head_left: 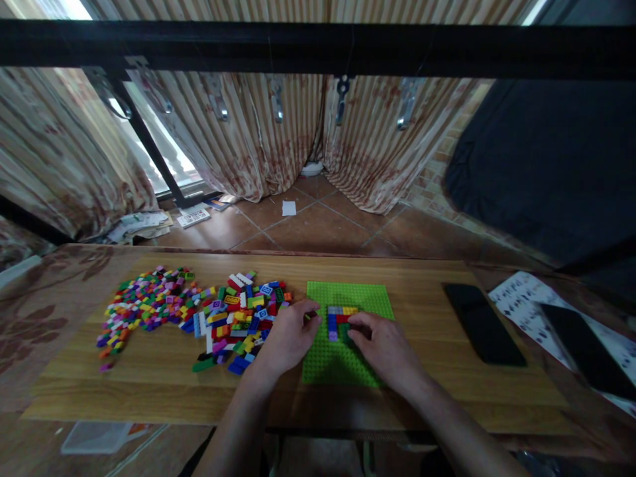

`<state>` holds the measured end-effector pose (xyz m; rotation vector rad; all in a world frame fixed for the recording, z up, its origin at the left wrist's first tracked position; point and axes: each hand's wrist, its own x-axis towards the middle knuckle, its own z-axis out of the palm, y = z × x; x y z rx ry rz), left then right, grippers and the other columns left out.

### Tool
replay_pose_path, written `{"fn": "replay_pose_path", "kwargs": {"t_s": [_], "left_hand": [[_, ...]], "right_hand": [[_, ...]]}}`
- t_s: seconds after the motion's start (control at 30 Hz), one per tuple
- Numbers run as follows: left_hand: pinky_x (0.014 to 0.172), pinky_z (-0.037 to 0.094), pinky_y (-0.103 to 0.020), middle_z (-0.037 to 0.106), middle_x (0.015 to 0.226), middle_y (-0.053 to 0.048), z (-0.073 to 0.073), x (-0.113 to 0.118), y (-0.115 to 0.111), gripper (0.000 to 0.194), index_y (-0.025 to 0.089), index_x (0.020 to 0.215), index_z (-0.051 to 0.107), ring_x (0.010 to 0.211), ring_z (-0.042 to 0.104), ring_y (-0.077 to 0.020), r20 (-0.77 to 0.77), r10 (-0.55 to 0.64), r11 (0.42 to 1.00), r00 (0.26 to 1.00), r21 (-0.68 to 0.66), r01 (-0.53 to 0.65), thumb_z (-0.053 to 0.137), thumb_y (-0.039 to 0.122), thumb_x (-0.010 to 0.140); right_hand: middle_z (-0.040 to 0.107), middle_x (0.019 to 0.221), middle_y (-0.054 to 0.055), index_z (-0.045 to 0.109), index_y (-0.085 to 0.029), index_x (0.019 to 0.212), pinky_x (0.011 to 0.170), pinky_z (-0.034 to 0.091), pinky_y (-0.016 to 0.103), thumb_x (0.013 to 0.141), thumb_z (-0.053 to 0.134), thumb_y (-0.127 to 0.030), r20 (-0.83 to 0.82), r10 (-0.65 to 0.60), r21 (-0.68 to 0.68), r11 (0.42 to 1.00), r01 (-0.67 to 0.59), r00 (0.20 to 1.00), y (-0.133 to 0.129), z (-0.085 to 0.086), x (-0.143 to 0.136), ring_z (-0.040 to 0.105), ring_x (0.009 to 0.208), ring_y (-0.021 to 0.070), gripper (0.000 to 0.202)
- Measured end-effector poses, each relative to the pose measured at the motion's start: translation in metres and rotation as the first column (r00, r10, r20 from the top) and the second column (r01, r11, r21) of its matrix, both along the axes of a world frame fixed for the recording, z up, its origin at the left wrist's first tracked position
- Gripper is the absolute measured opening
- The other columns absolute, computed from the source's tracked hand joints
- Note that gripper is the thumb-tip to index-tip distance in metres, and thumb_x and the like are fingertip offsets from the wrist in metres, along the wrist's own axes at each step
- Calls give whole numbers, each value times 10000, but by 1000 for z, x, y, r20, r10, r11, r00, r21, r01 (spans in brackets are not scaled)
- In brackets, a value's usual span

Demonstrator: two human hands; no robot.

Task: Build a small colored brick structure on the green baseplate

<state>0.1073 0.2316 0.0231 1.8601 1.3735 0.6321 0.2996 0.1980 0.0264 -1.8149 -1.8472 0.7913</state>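
Observation:
A green studded baseplate (322, 371) lies in front of me. On it, several toy bricks form a small angular shape: a purple brick (332, 336), a blue brick (332, 321), a grey brick (336, 310), a yellow brick (350, 311) and a red brick (342, 319). My right hand (385, 344) has its thumb and fingers on a dark green brick (344, 331) inside this shape, partly covering it. At the baseplate's left edge hovers my left hand (293, 334), fingers curved, with a gap between thumb and fingertips; no brick is clearly visible in it.
Left of the baseplate lies a loose pile of larger bricks (243, 318), and farther left a heap of small bricks (154, 298). A black phone (484, 324) rests on the wooden table (422, 285). Beyond its right edge are a printed sheet (521, 298) and another dark device (586, 344).

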Motion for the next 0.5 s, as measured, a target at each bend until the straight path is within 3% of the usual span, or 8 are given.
{"fn": "replay_pose_path", "kwargs": {"t_s": [0.27,0.5], "left_hand": [[701,474,-254,704,869,-55,0,5,-3,240,160,998,671,782,648,-167,13,-22,1000,1000,-23,22,524,162,808],[694,474,-247,708,861,-55,-3,9,-4,270,149,1030,654,773,650,-165,11,-14,999,1000,-43,15,526,139,793]], "right_hand": [[632,913,27,654,-211,994,750,451,322,719,677,-118,101,133,23,990,-136,986,-4,-3,3,609,849,193,292],[615,916,22,625,-209,930,757,443,316,720,655,-97,113,139,33,989,-144,984,-3,-10,0,597,858,188,240]]}}
